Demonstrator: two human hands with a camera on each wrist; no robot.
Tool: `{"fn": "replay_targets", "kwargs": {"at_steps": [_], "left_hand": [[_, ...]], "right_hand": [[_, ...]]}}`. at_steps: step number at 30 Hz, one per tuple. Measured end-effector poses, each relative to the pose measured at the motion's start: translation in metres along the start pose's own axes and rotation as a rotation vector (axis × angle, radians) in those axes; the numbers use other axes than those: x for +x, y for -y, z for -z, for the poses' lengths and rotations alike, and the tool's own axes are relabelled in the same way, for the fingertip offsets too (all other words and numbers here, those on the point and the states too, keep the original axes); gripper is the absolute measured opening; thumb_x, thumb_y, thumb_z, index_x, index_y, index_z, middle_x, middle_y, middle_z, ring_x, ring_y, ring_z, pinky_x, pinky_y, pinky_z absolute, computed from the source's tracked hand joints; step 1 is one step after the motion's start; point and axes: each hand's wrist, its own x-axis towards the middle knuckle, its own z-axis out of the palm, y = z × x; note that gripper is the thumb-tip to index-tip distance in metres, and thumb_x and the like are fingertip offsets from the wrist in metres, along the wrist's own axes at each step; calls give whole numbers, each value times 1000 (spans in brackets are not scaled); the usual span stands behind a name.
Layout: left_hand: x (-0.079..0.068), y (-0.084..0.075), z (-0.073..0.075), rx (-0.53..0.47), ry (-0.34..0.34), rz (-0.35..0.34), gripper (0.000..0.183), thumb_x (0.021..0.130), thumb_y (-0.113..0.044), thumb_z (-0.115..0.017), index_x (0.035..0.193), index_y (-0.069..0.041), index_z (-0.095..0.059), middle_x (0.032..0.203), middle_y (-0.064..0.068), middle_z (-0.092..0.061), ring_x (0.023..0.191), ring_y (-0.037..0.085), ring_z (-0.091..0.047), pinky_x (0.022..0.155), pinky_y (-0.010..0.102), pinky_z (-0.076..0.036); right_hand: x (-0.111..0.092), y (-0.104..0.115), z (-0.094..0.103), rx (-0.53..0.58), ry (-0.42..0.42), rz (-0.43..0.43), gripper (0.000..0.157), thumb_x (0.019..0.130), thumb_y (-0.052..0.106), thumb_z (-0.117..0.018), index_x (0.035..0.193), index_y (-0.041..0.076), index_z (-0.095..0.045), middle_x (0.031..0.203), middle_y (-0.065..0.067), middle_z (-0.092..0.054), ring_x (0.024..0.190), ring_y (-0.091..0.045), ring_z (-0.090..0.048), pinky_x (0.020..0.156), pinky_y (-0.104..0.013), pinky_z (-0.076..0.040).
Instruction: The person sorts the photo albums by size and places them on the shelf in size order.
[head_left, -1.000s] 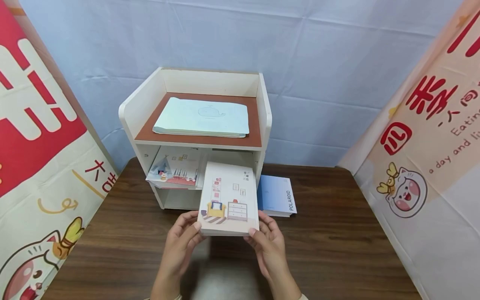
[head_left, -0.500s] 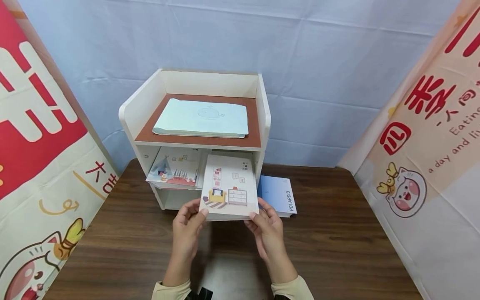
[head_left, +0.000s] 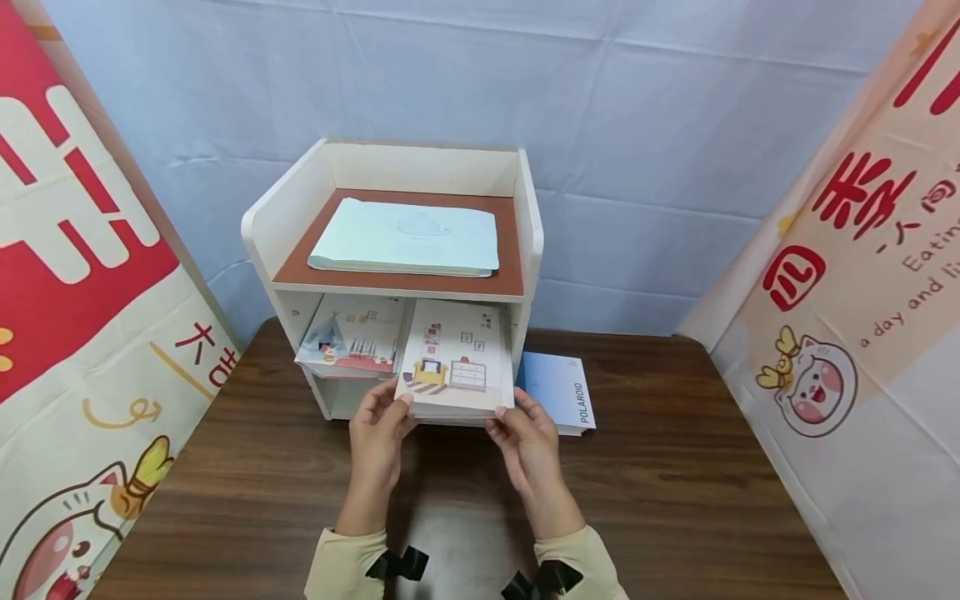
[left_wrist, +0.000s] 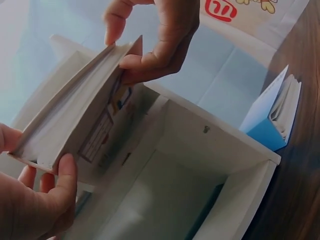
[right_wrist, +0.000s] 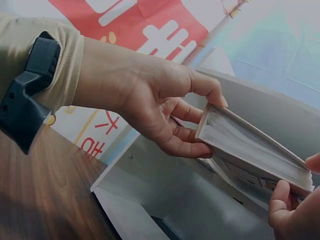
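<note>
A white photo album (head_left: 457,354) with a yellow armchair and a drawer chest on its cover lies partly inside the middle level of the white shelf unit (head_left: 397,293). Its near end sticks out toward me. My left hand (head_left: 377,437) pinches the near left corner, thumb on the cover. At the near right corner, my right hand (head_left: 531,450) pinches likewise. Clear page edges of the album (left_wrist: 65,110) face the left wrist camera. To its left on the same level sits a similar illustrated album (head_left: 356,337).
On the unit's brown top lies a pale pad (head_left: 405,242) with a whale drawing. A blue POLAROID album (head_left: 557,392) lies on the wooden table (head_left: 667,475), right of the unit. Printed cloth banners (head_left: 817,333) flank the table, with a blue cloth (head_left: 637,125) behind.
Both hands have moved the album away from me and deeper into the middle level. Its near end has drawn closer to the unit's front edge. More of both sleeves shows.
</note>
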Motion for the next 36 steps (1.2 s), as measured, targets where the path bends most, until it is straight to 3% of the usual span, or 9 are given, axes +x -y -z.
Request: {"fn": "replay_targets", "kwargs": {"at_steps": [9, 17, 22, 30, 36], "left_hand": [[12, 13, -9, -125, -94, 33, 19, 86, 1, -62, 104, -3, -58, 92, 9, -53, 73, 15, -54, 66, 29, -51], [18, 24, -20, -212, -162, -25, 13, 85, -4, -66, 96, -4, -58, 88, 7, -54, 71, 13, -54, 64, 26, -51], [21, 29, -26, -281, -217, -27, 14, 82, -4, -70, 87, -4, -57, 83, 5, -52, 69, 12, -55, 62, 24, -51], [21, 30, -28, -212, -301, 50, 26, 77, -14, -77, 85, -7, -53, 81, 3, -52, 63, 13, -54, 50, 21, -46], [26, 34, -34, -258, -399, 82, 30, 75, -16, -79, 83, -5, -52, 78, 6, -53, 65, 15, -54, 54, 24, -48]], "right_hand": [[19, -1, -6, 49, -9, -2, 44, 81, -14, -45, 122, -11, -33, 99, -15, -46, 71, -15, -49, 69, -27, -45], [30, -2, -13, 102, -32, -10, 36, 83, -13, -44, 118, -11, -38, 93, -13, -48, 72, -16, -47, 68, -26, -44], [35, -1, -16, 159, -59, -30, 33, 85, -14, -43, 117, -10, -41, 89, -11, -49, 72, -15, -47, 69, -26, -44], [41, -3, -19, 212, -94, -63, 29, 85, -17, -43, 112, -9, -42, 89, -13, -45, 72, -16, -45, 68, -27, -44], [45, -8, -19, 238, -150, -67, 25, 84, -18, -46, 105, -5, -42, 88, -14, -43, 70, -18, -46, 67, -28, -46]]}}
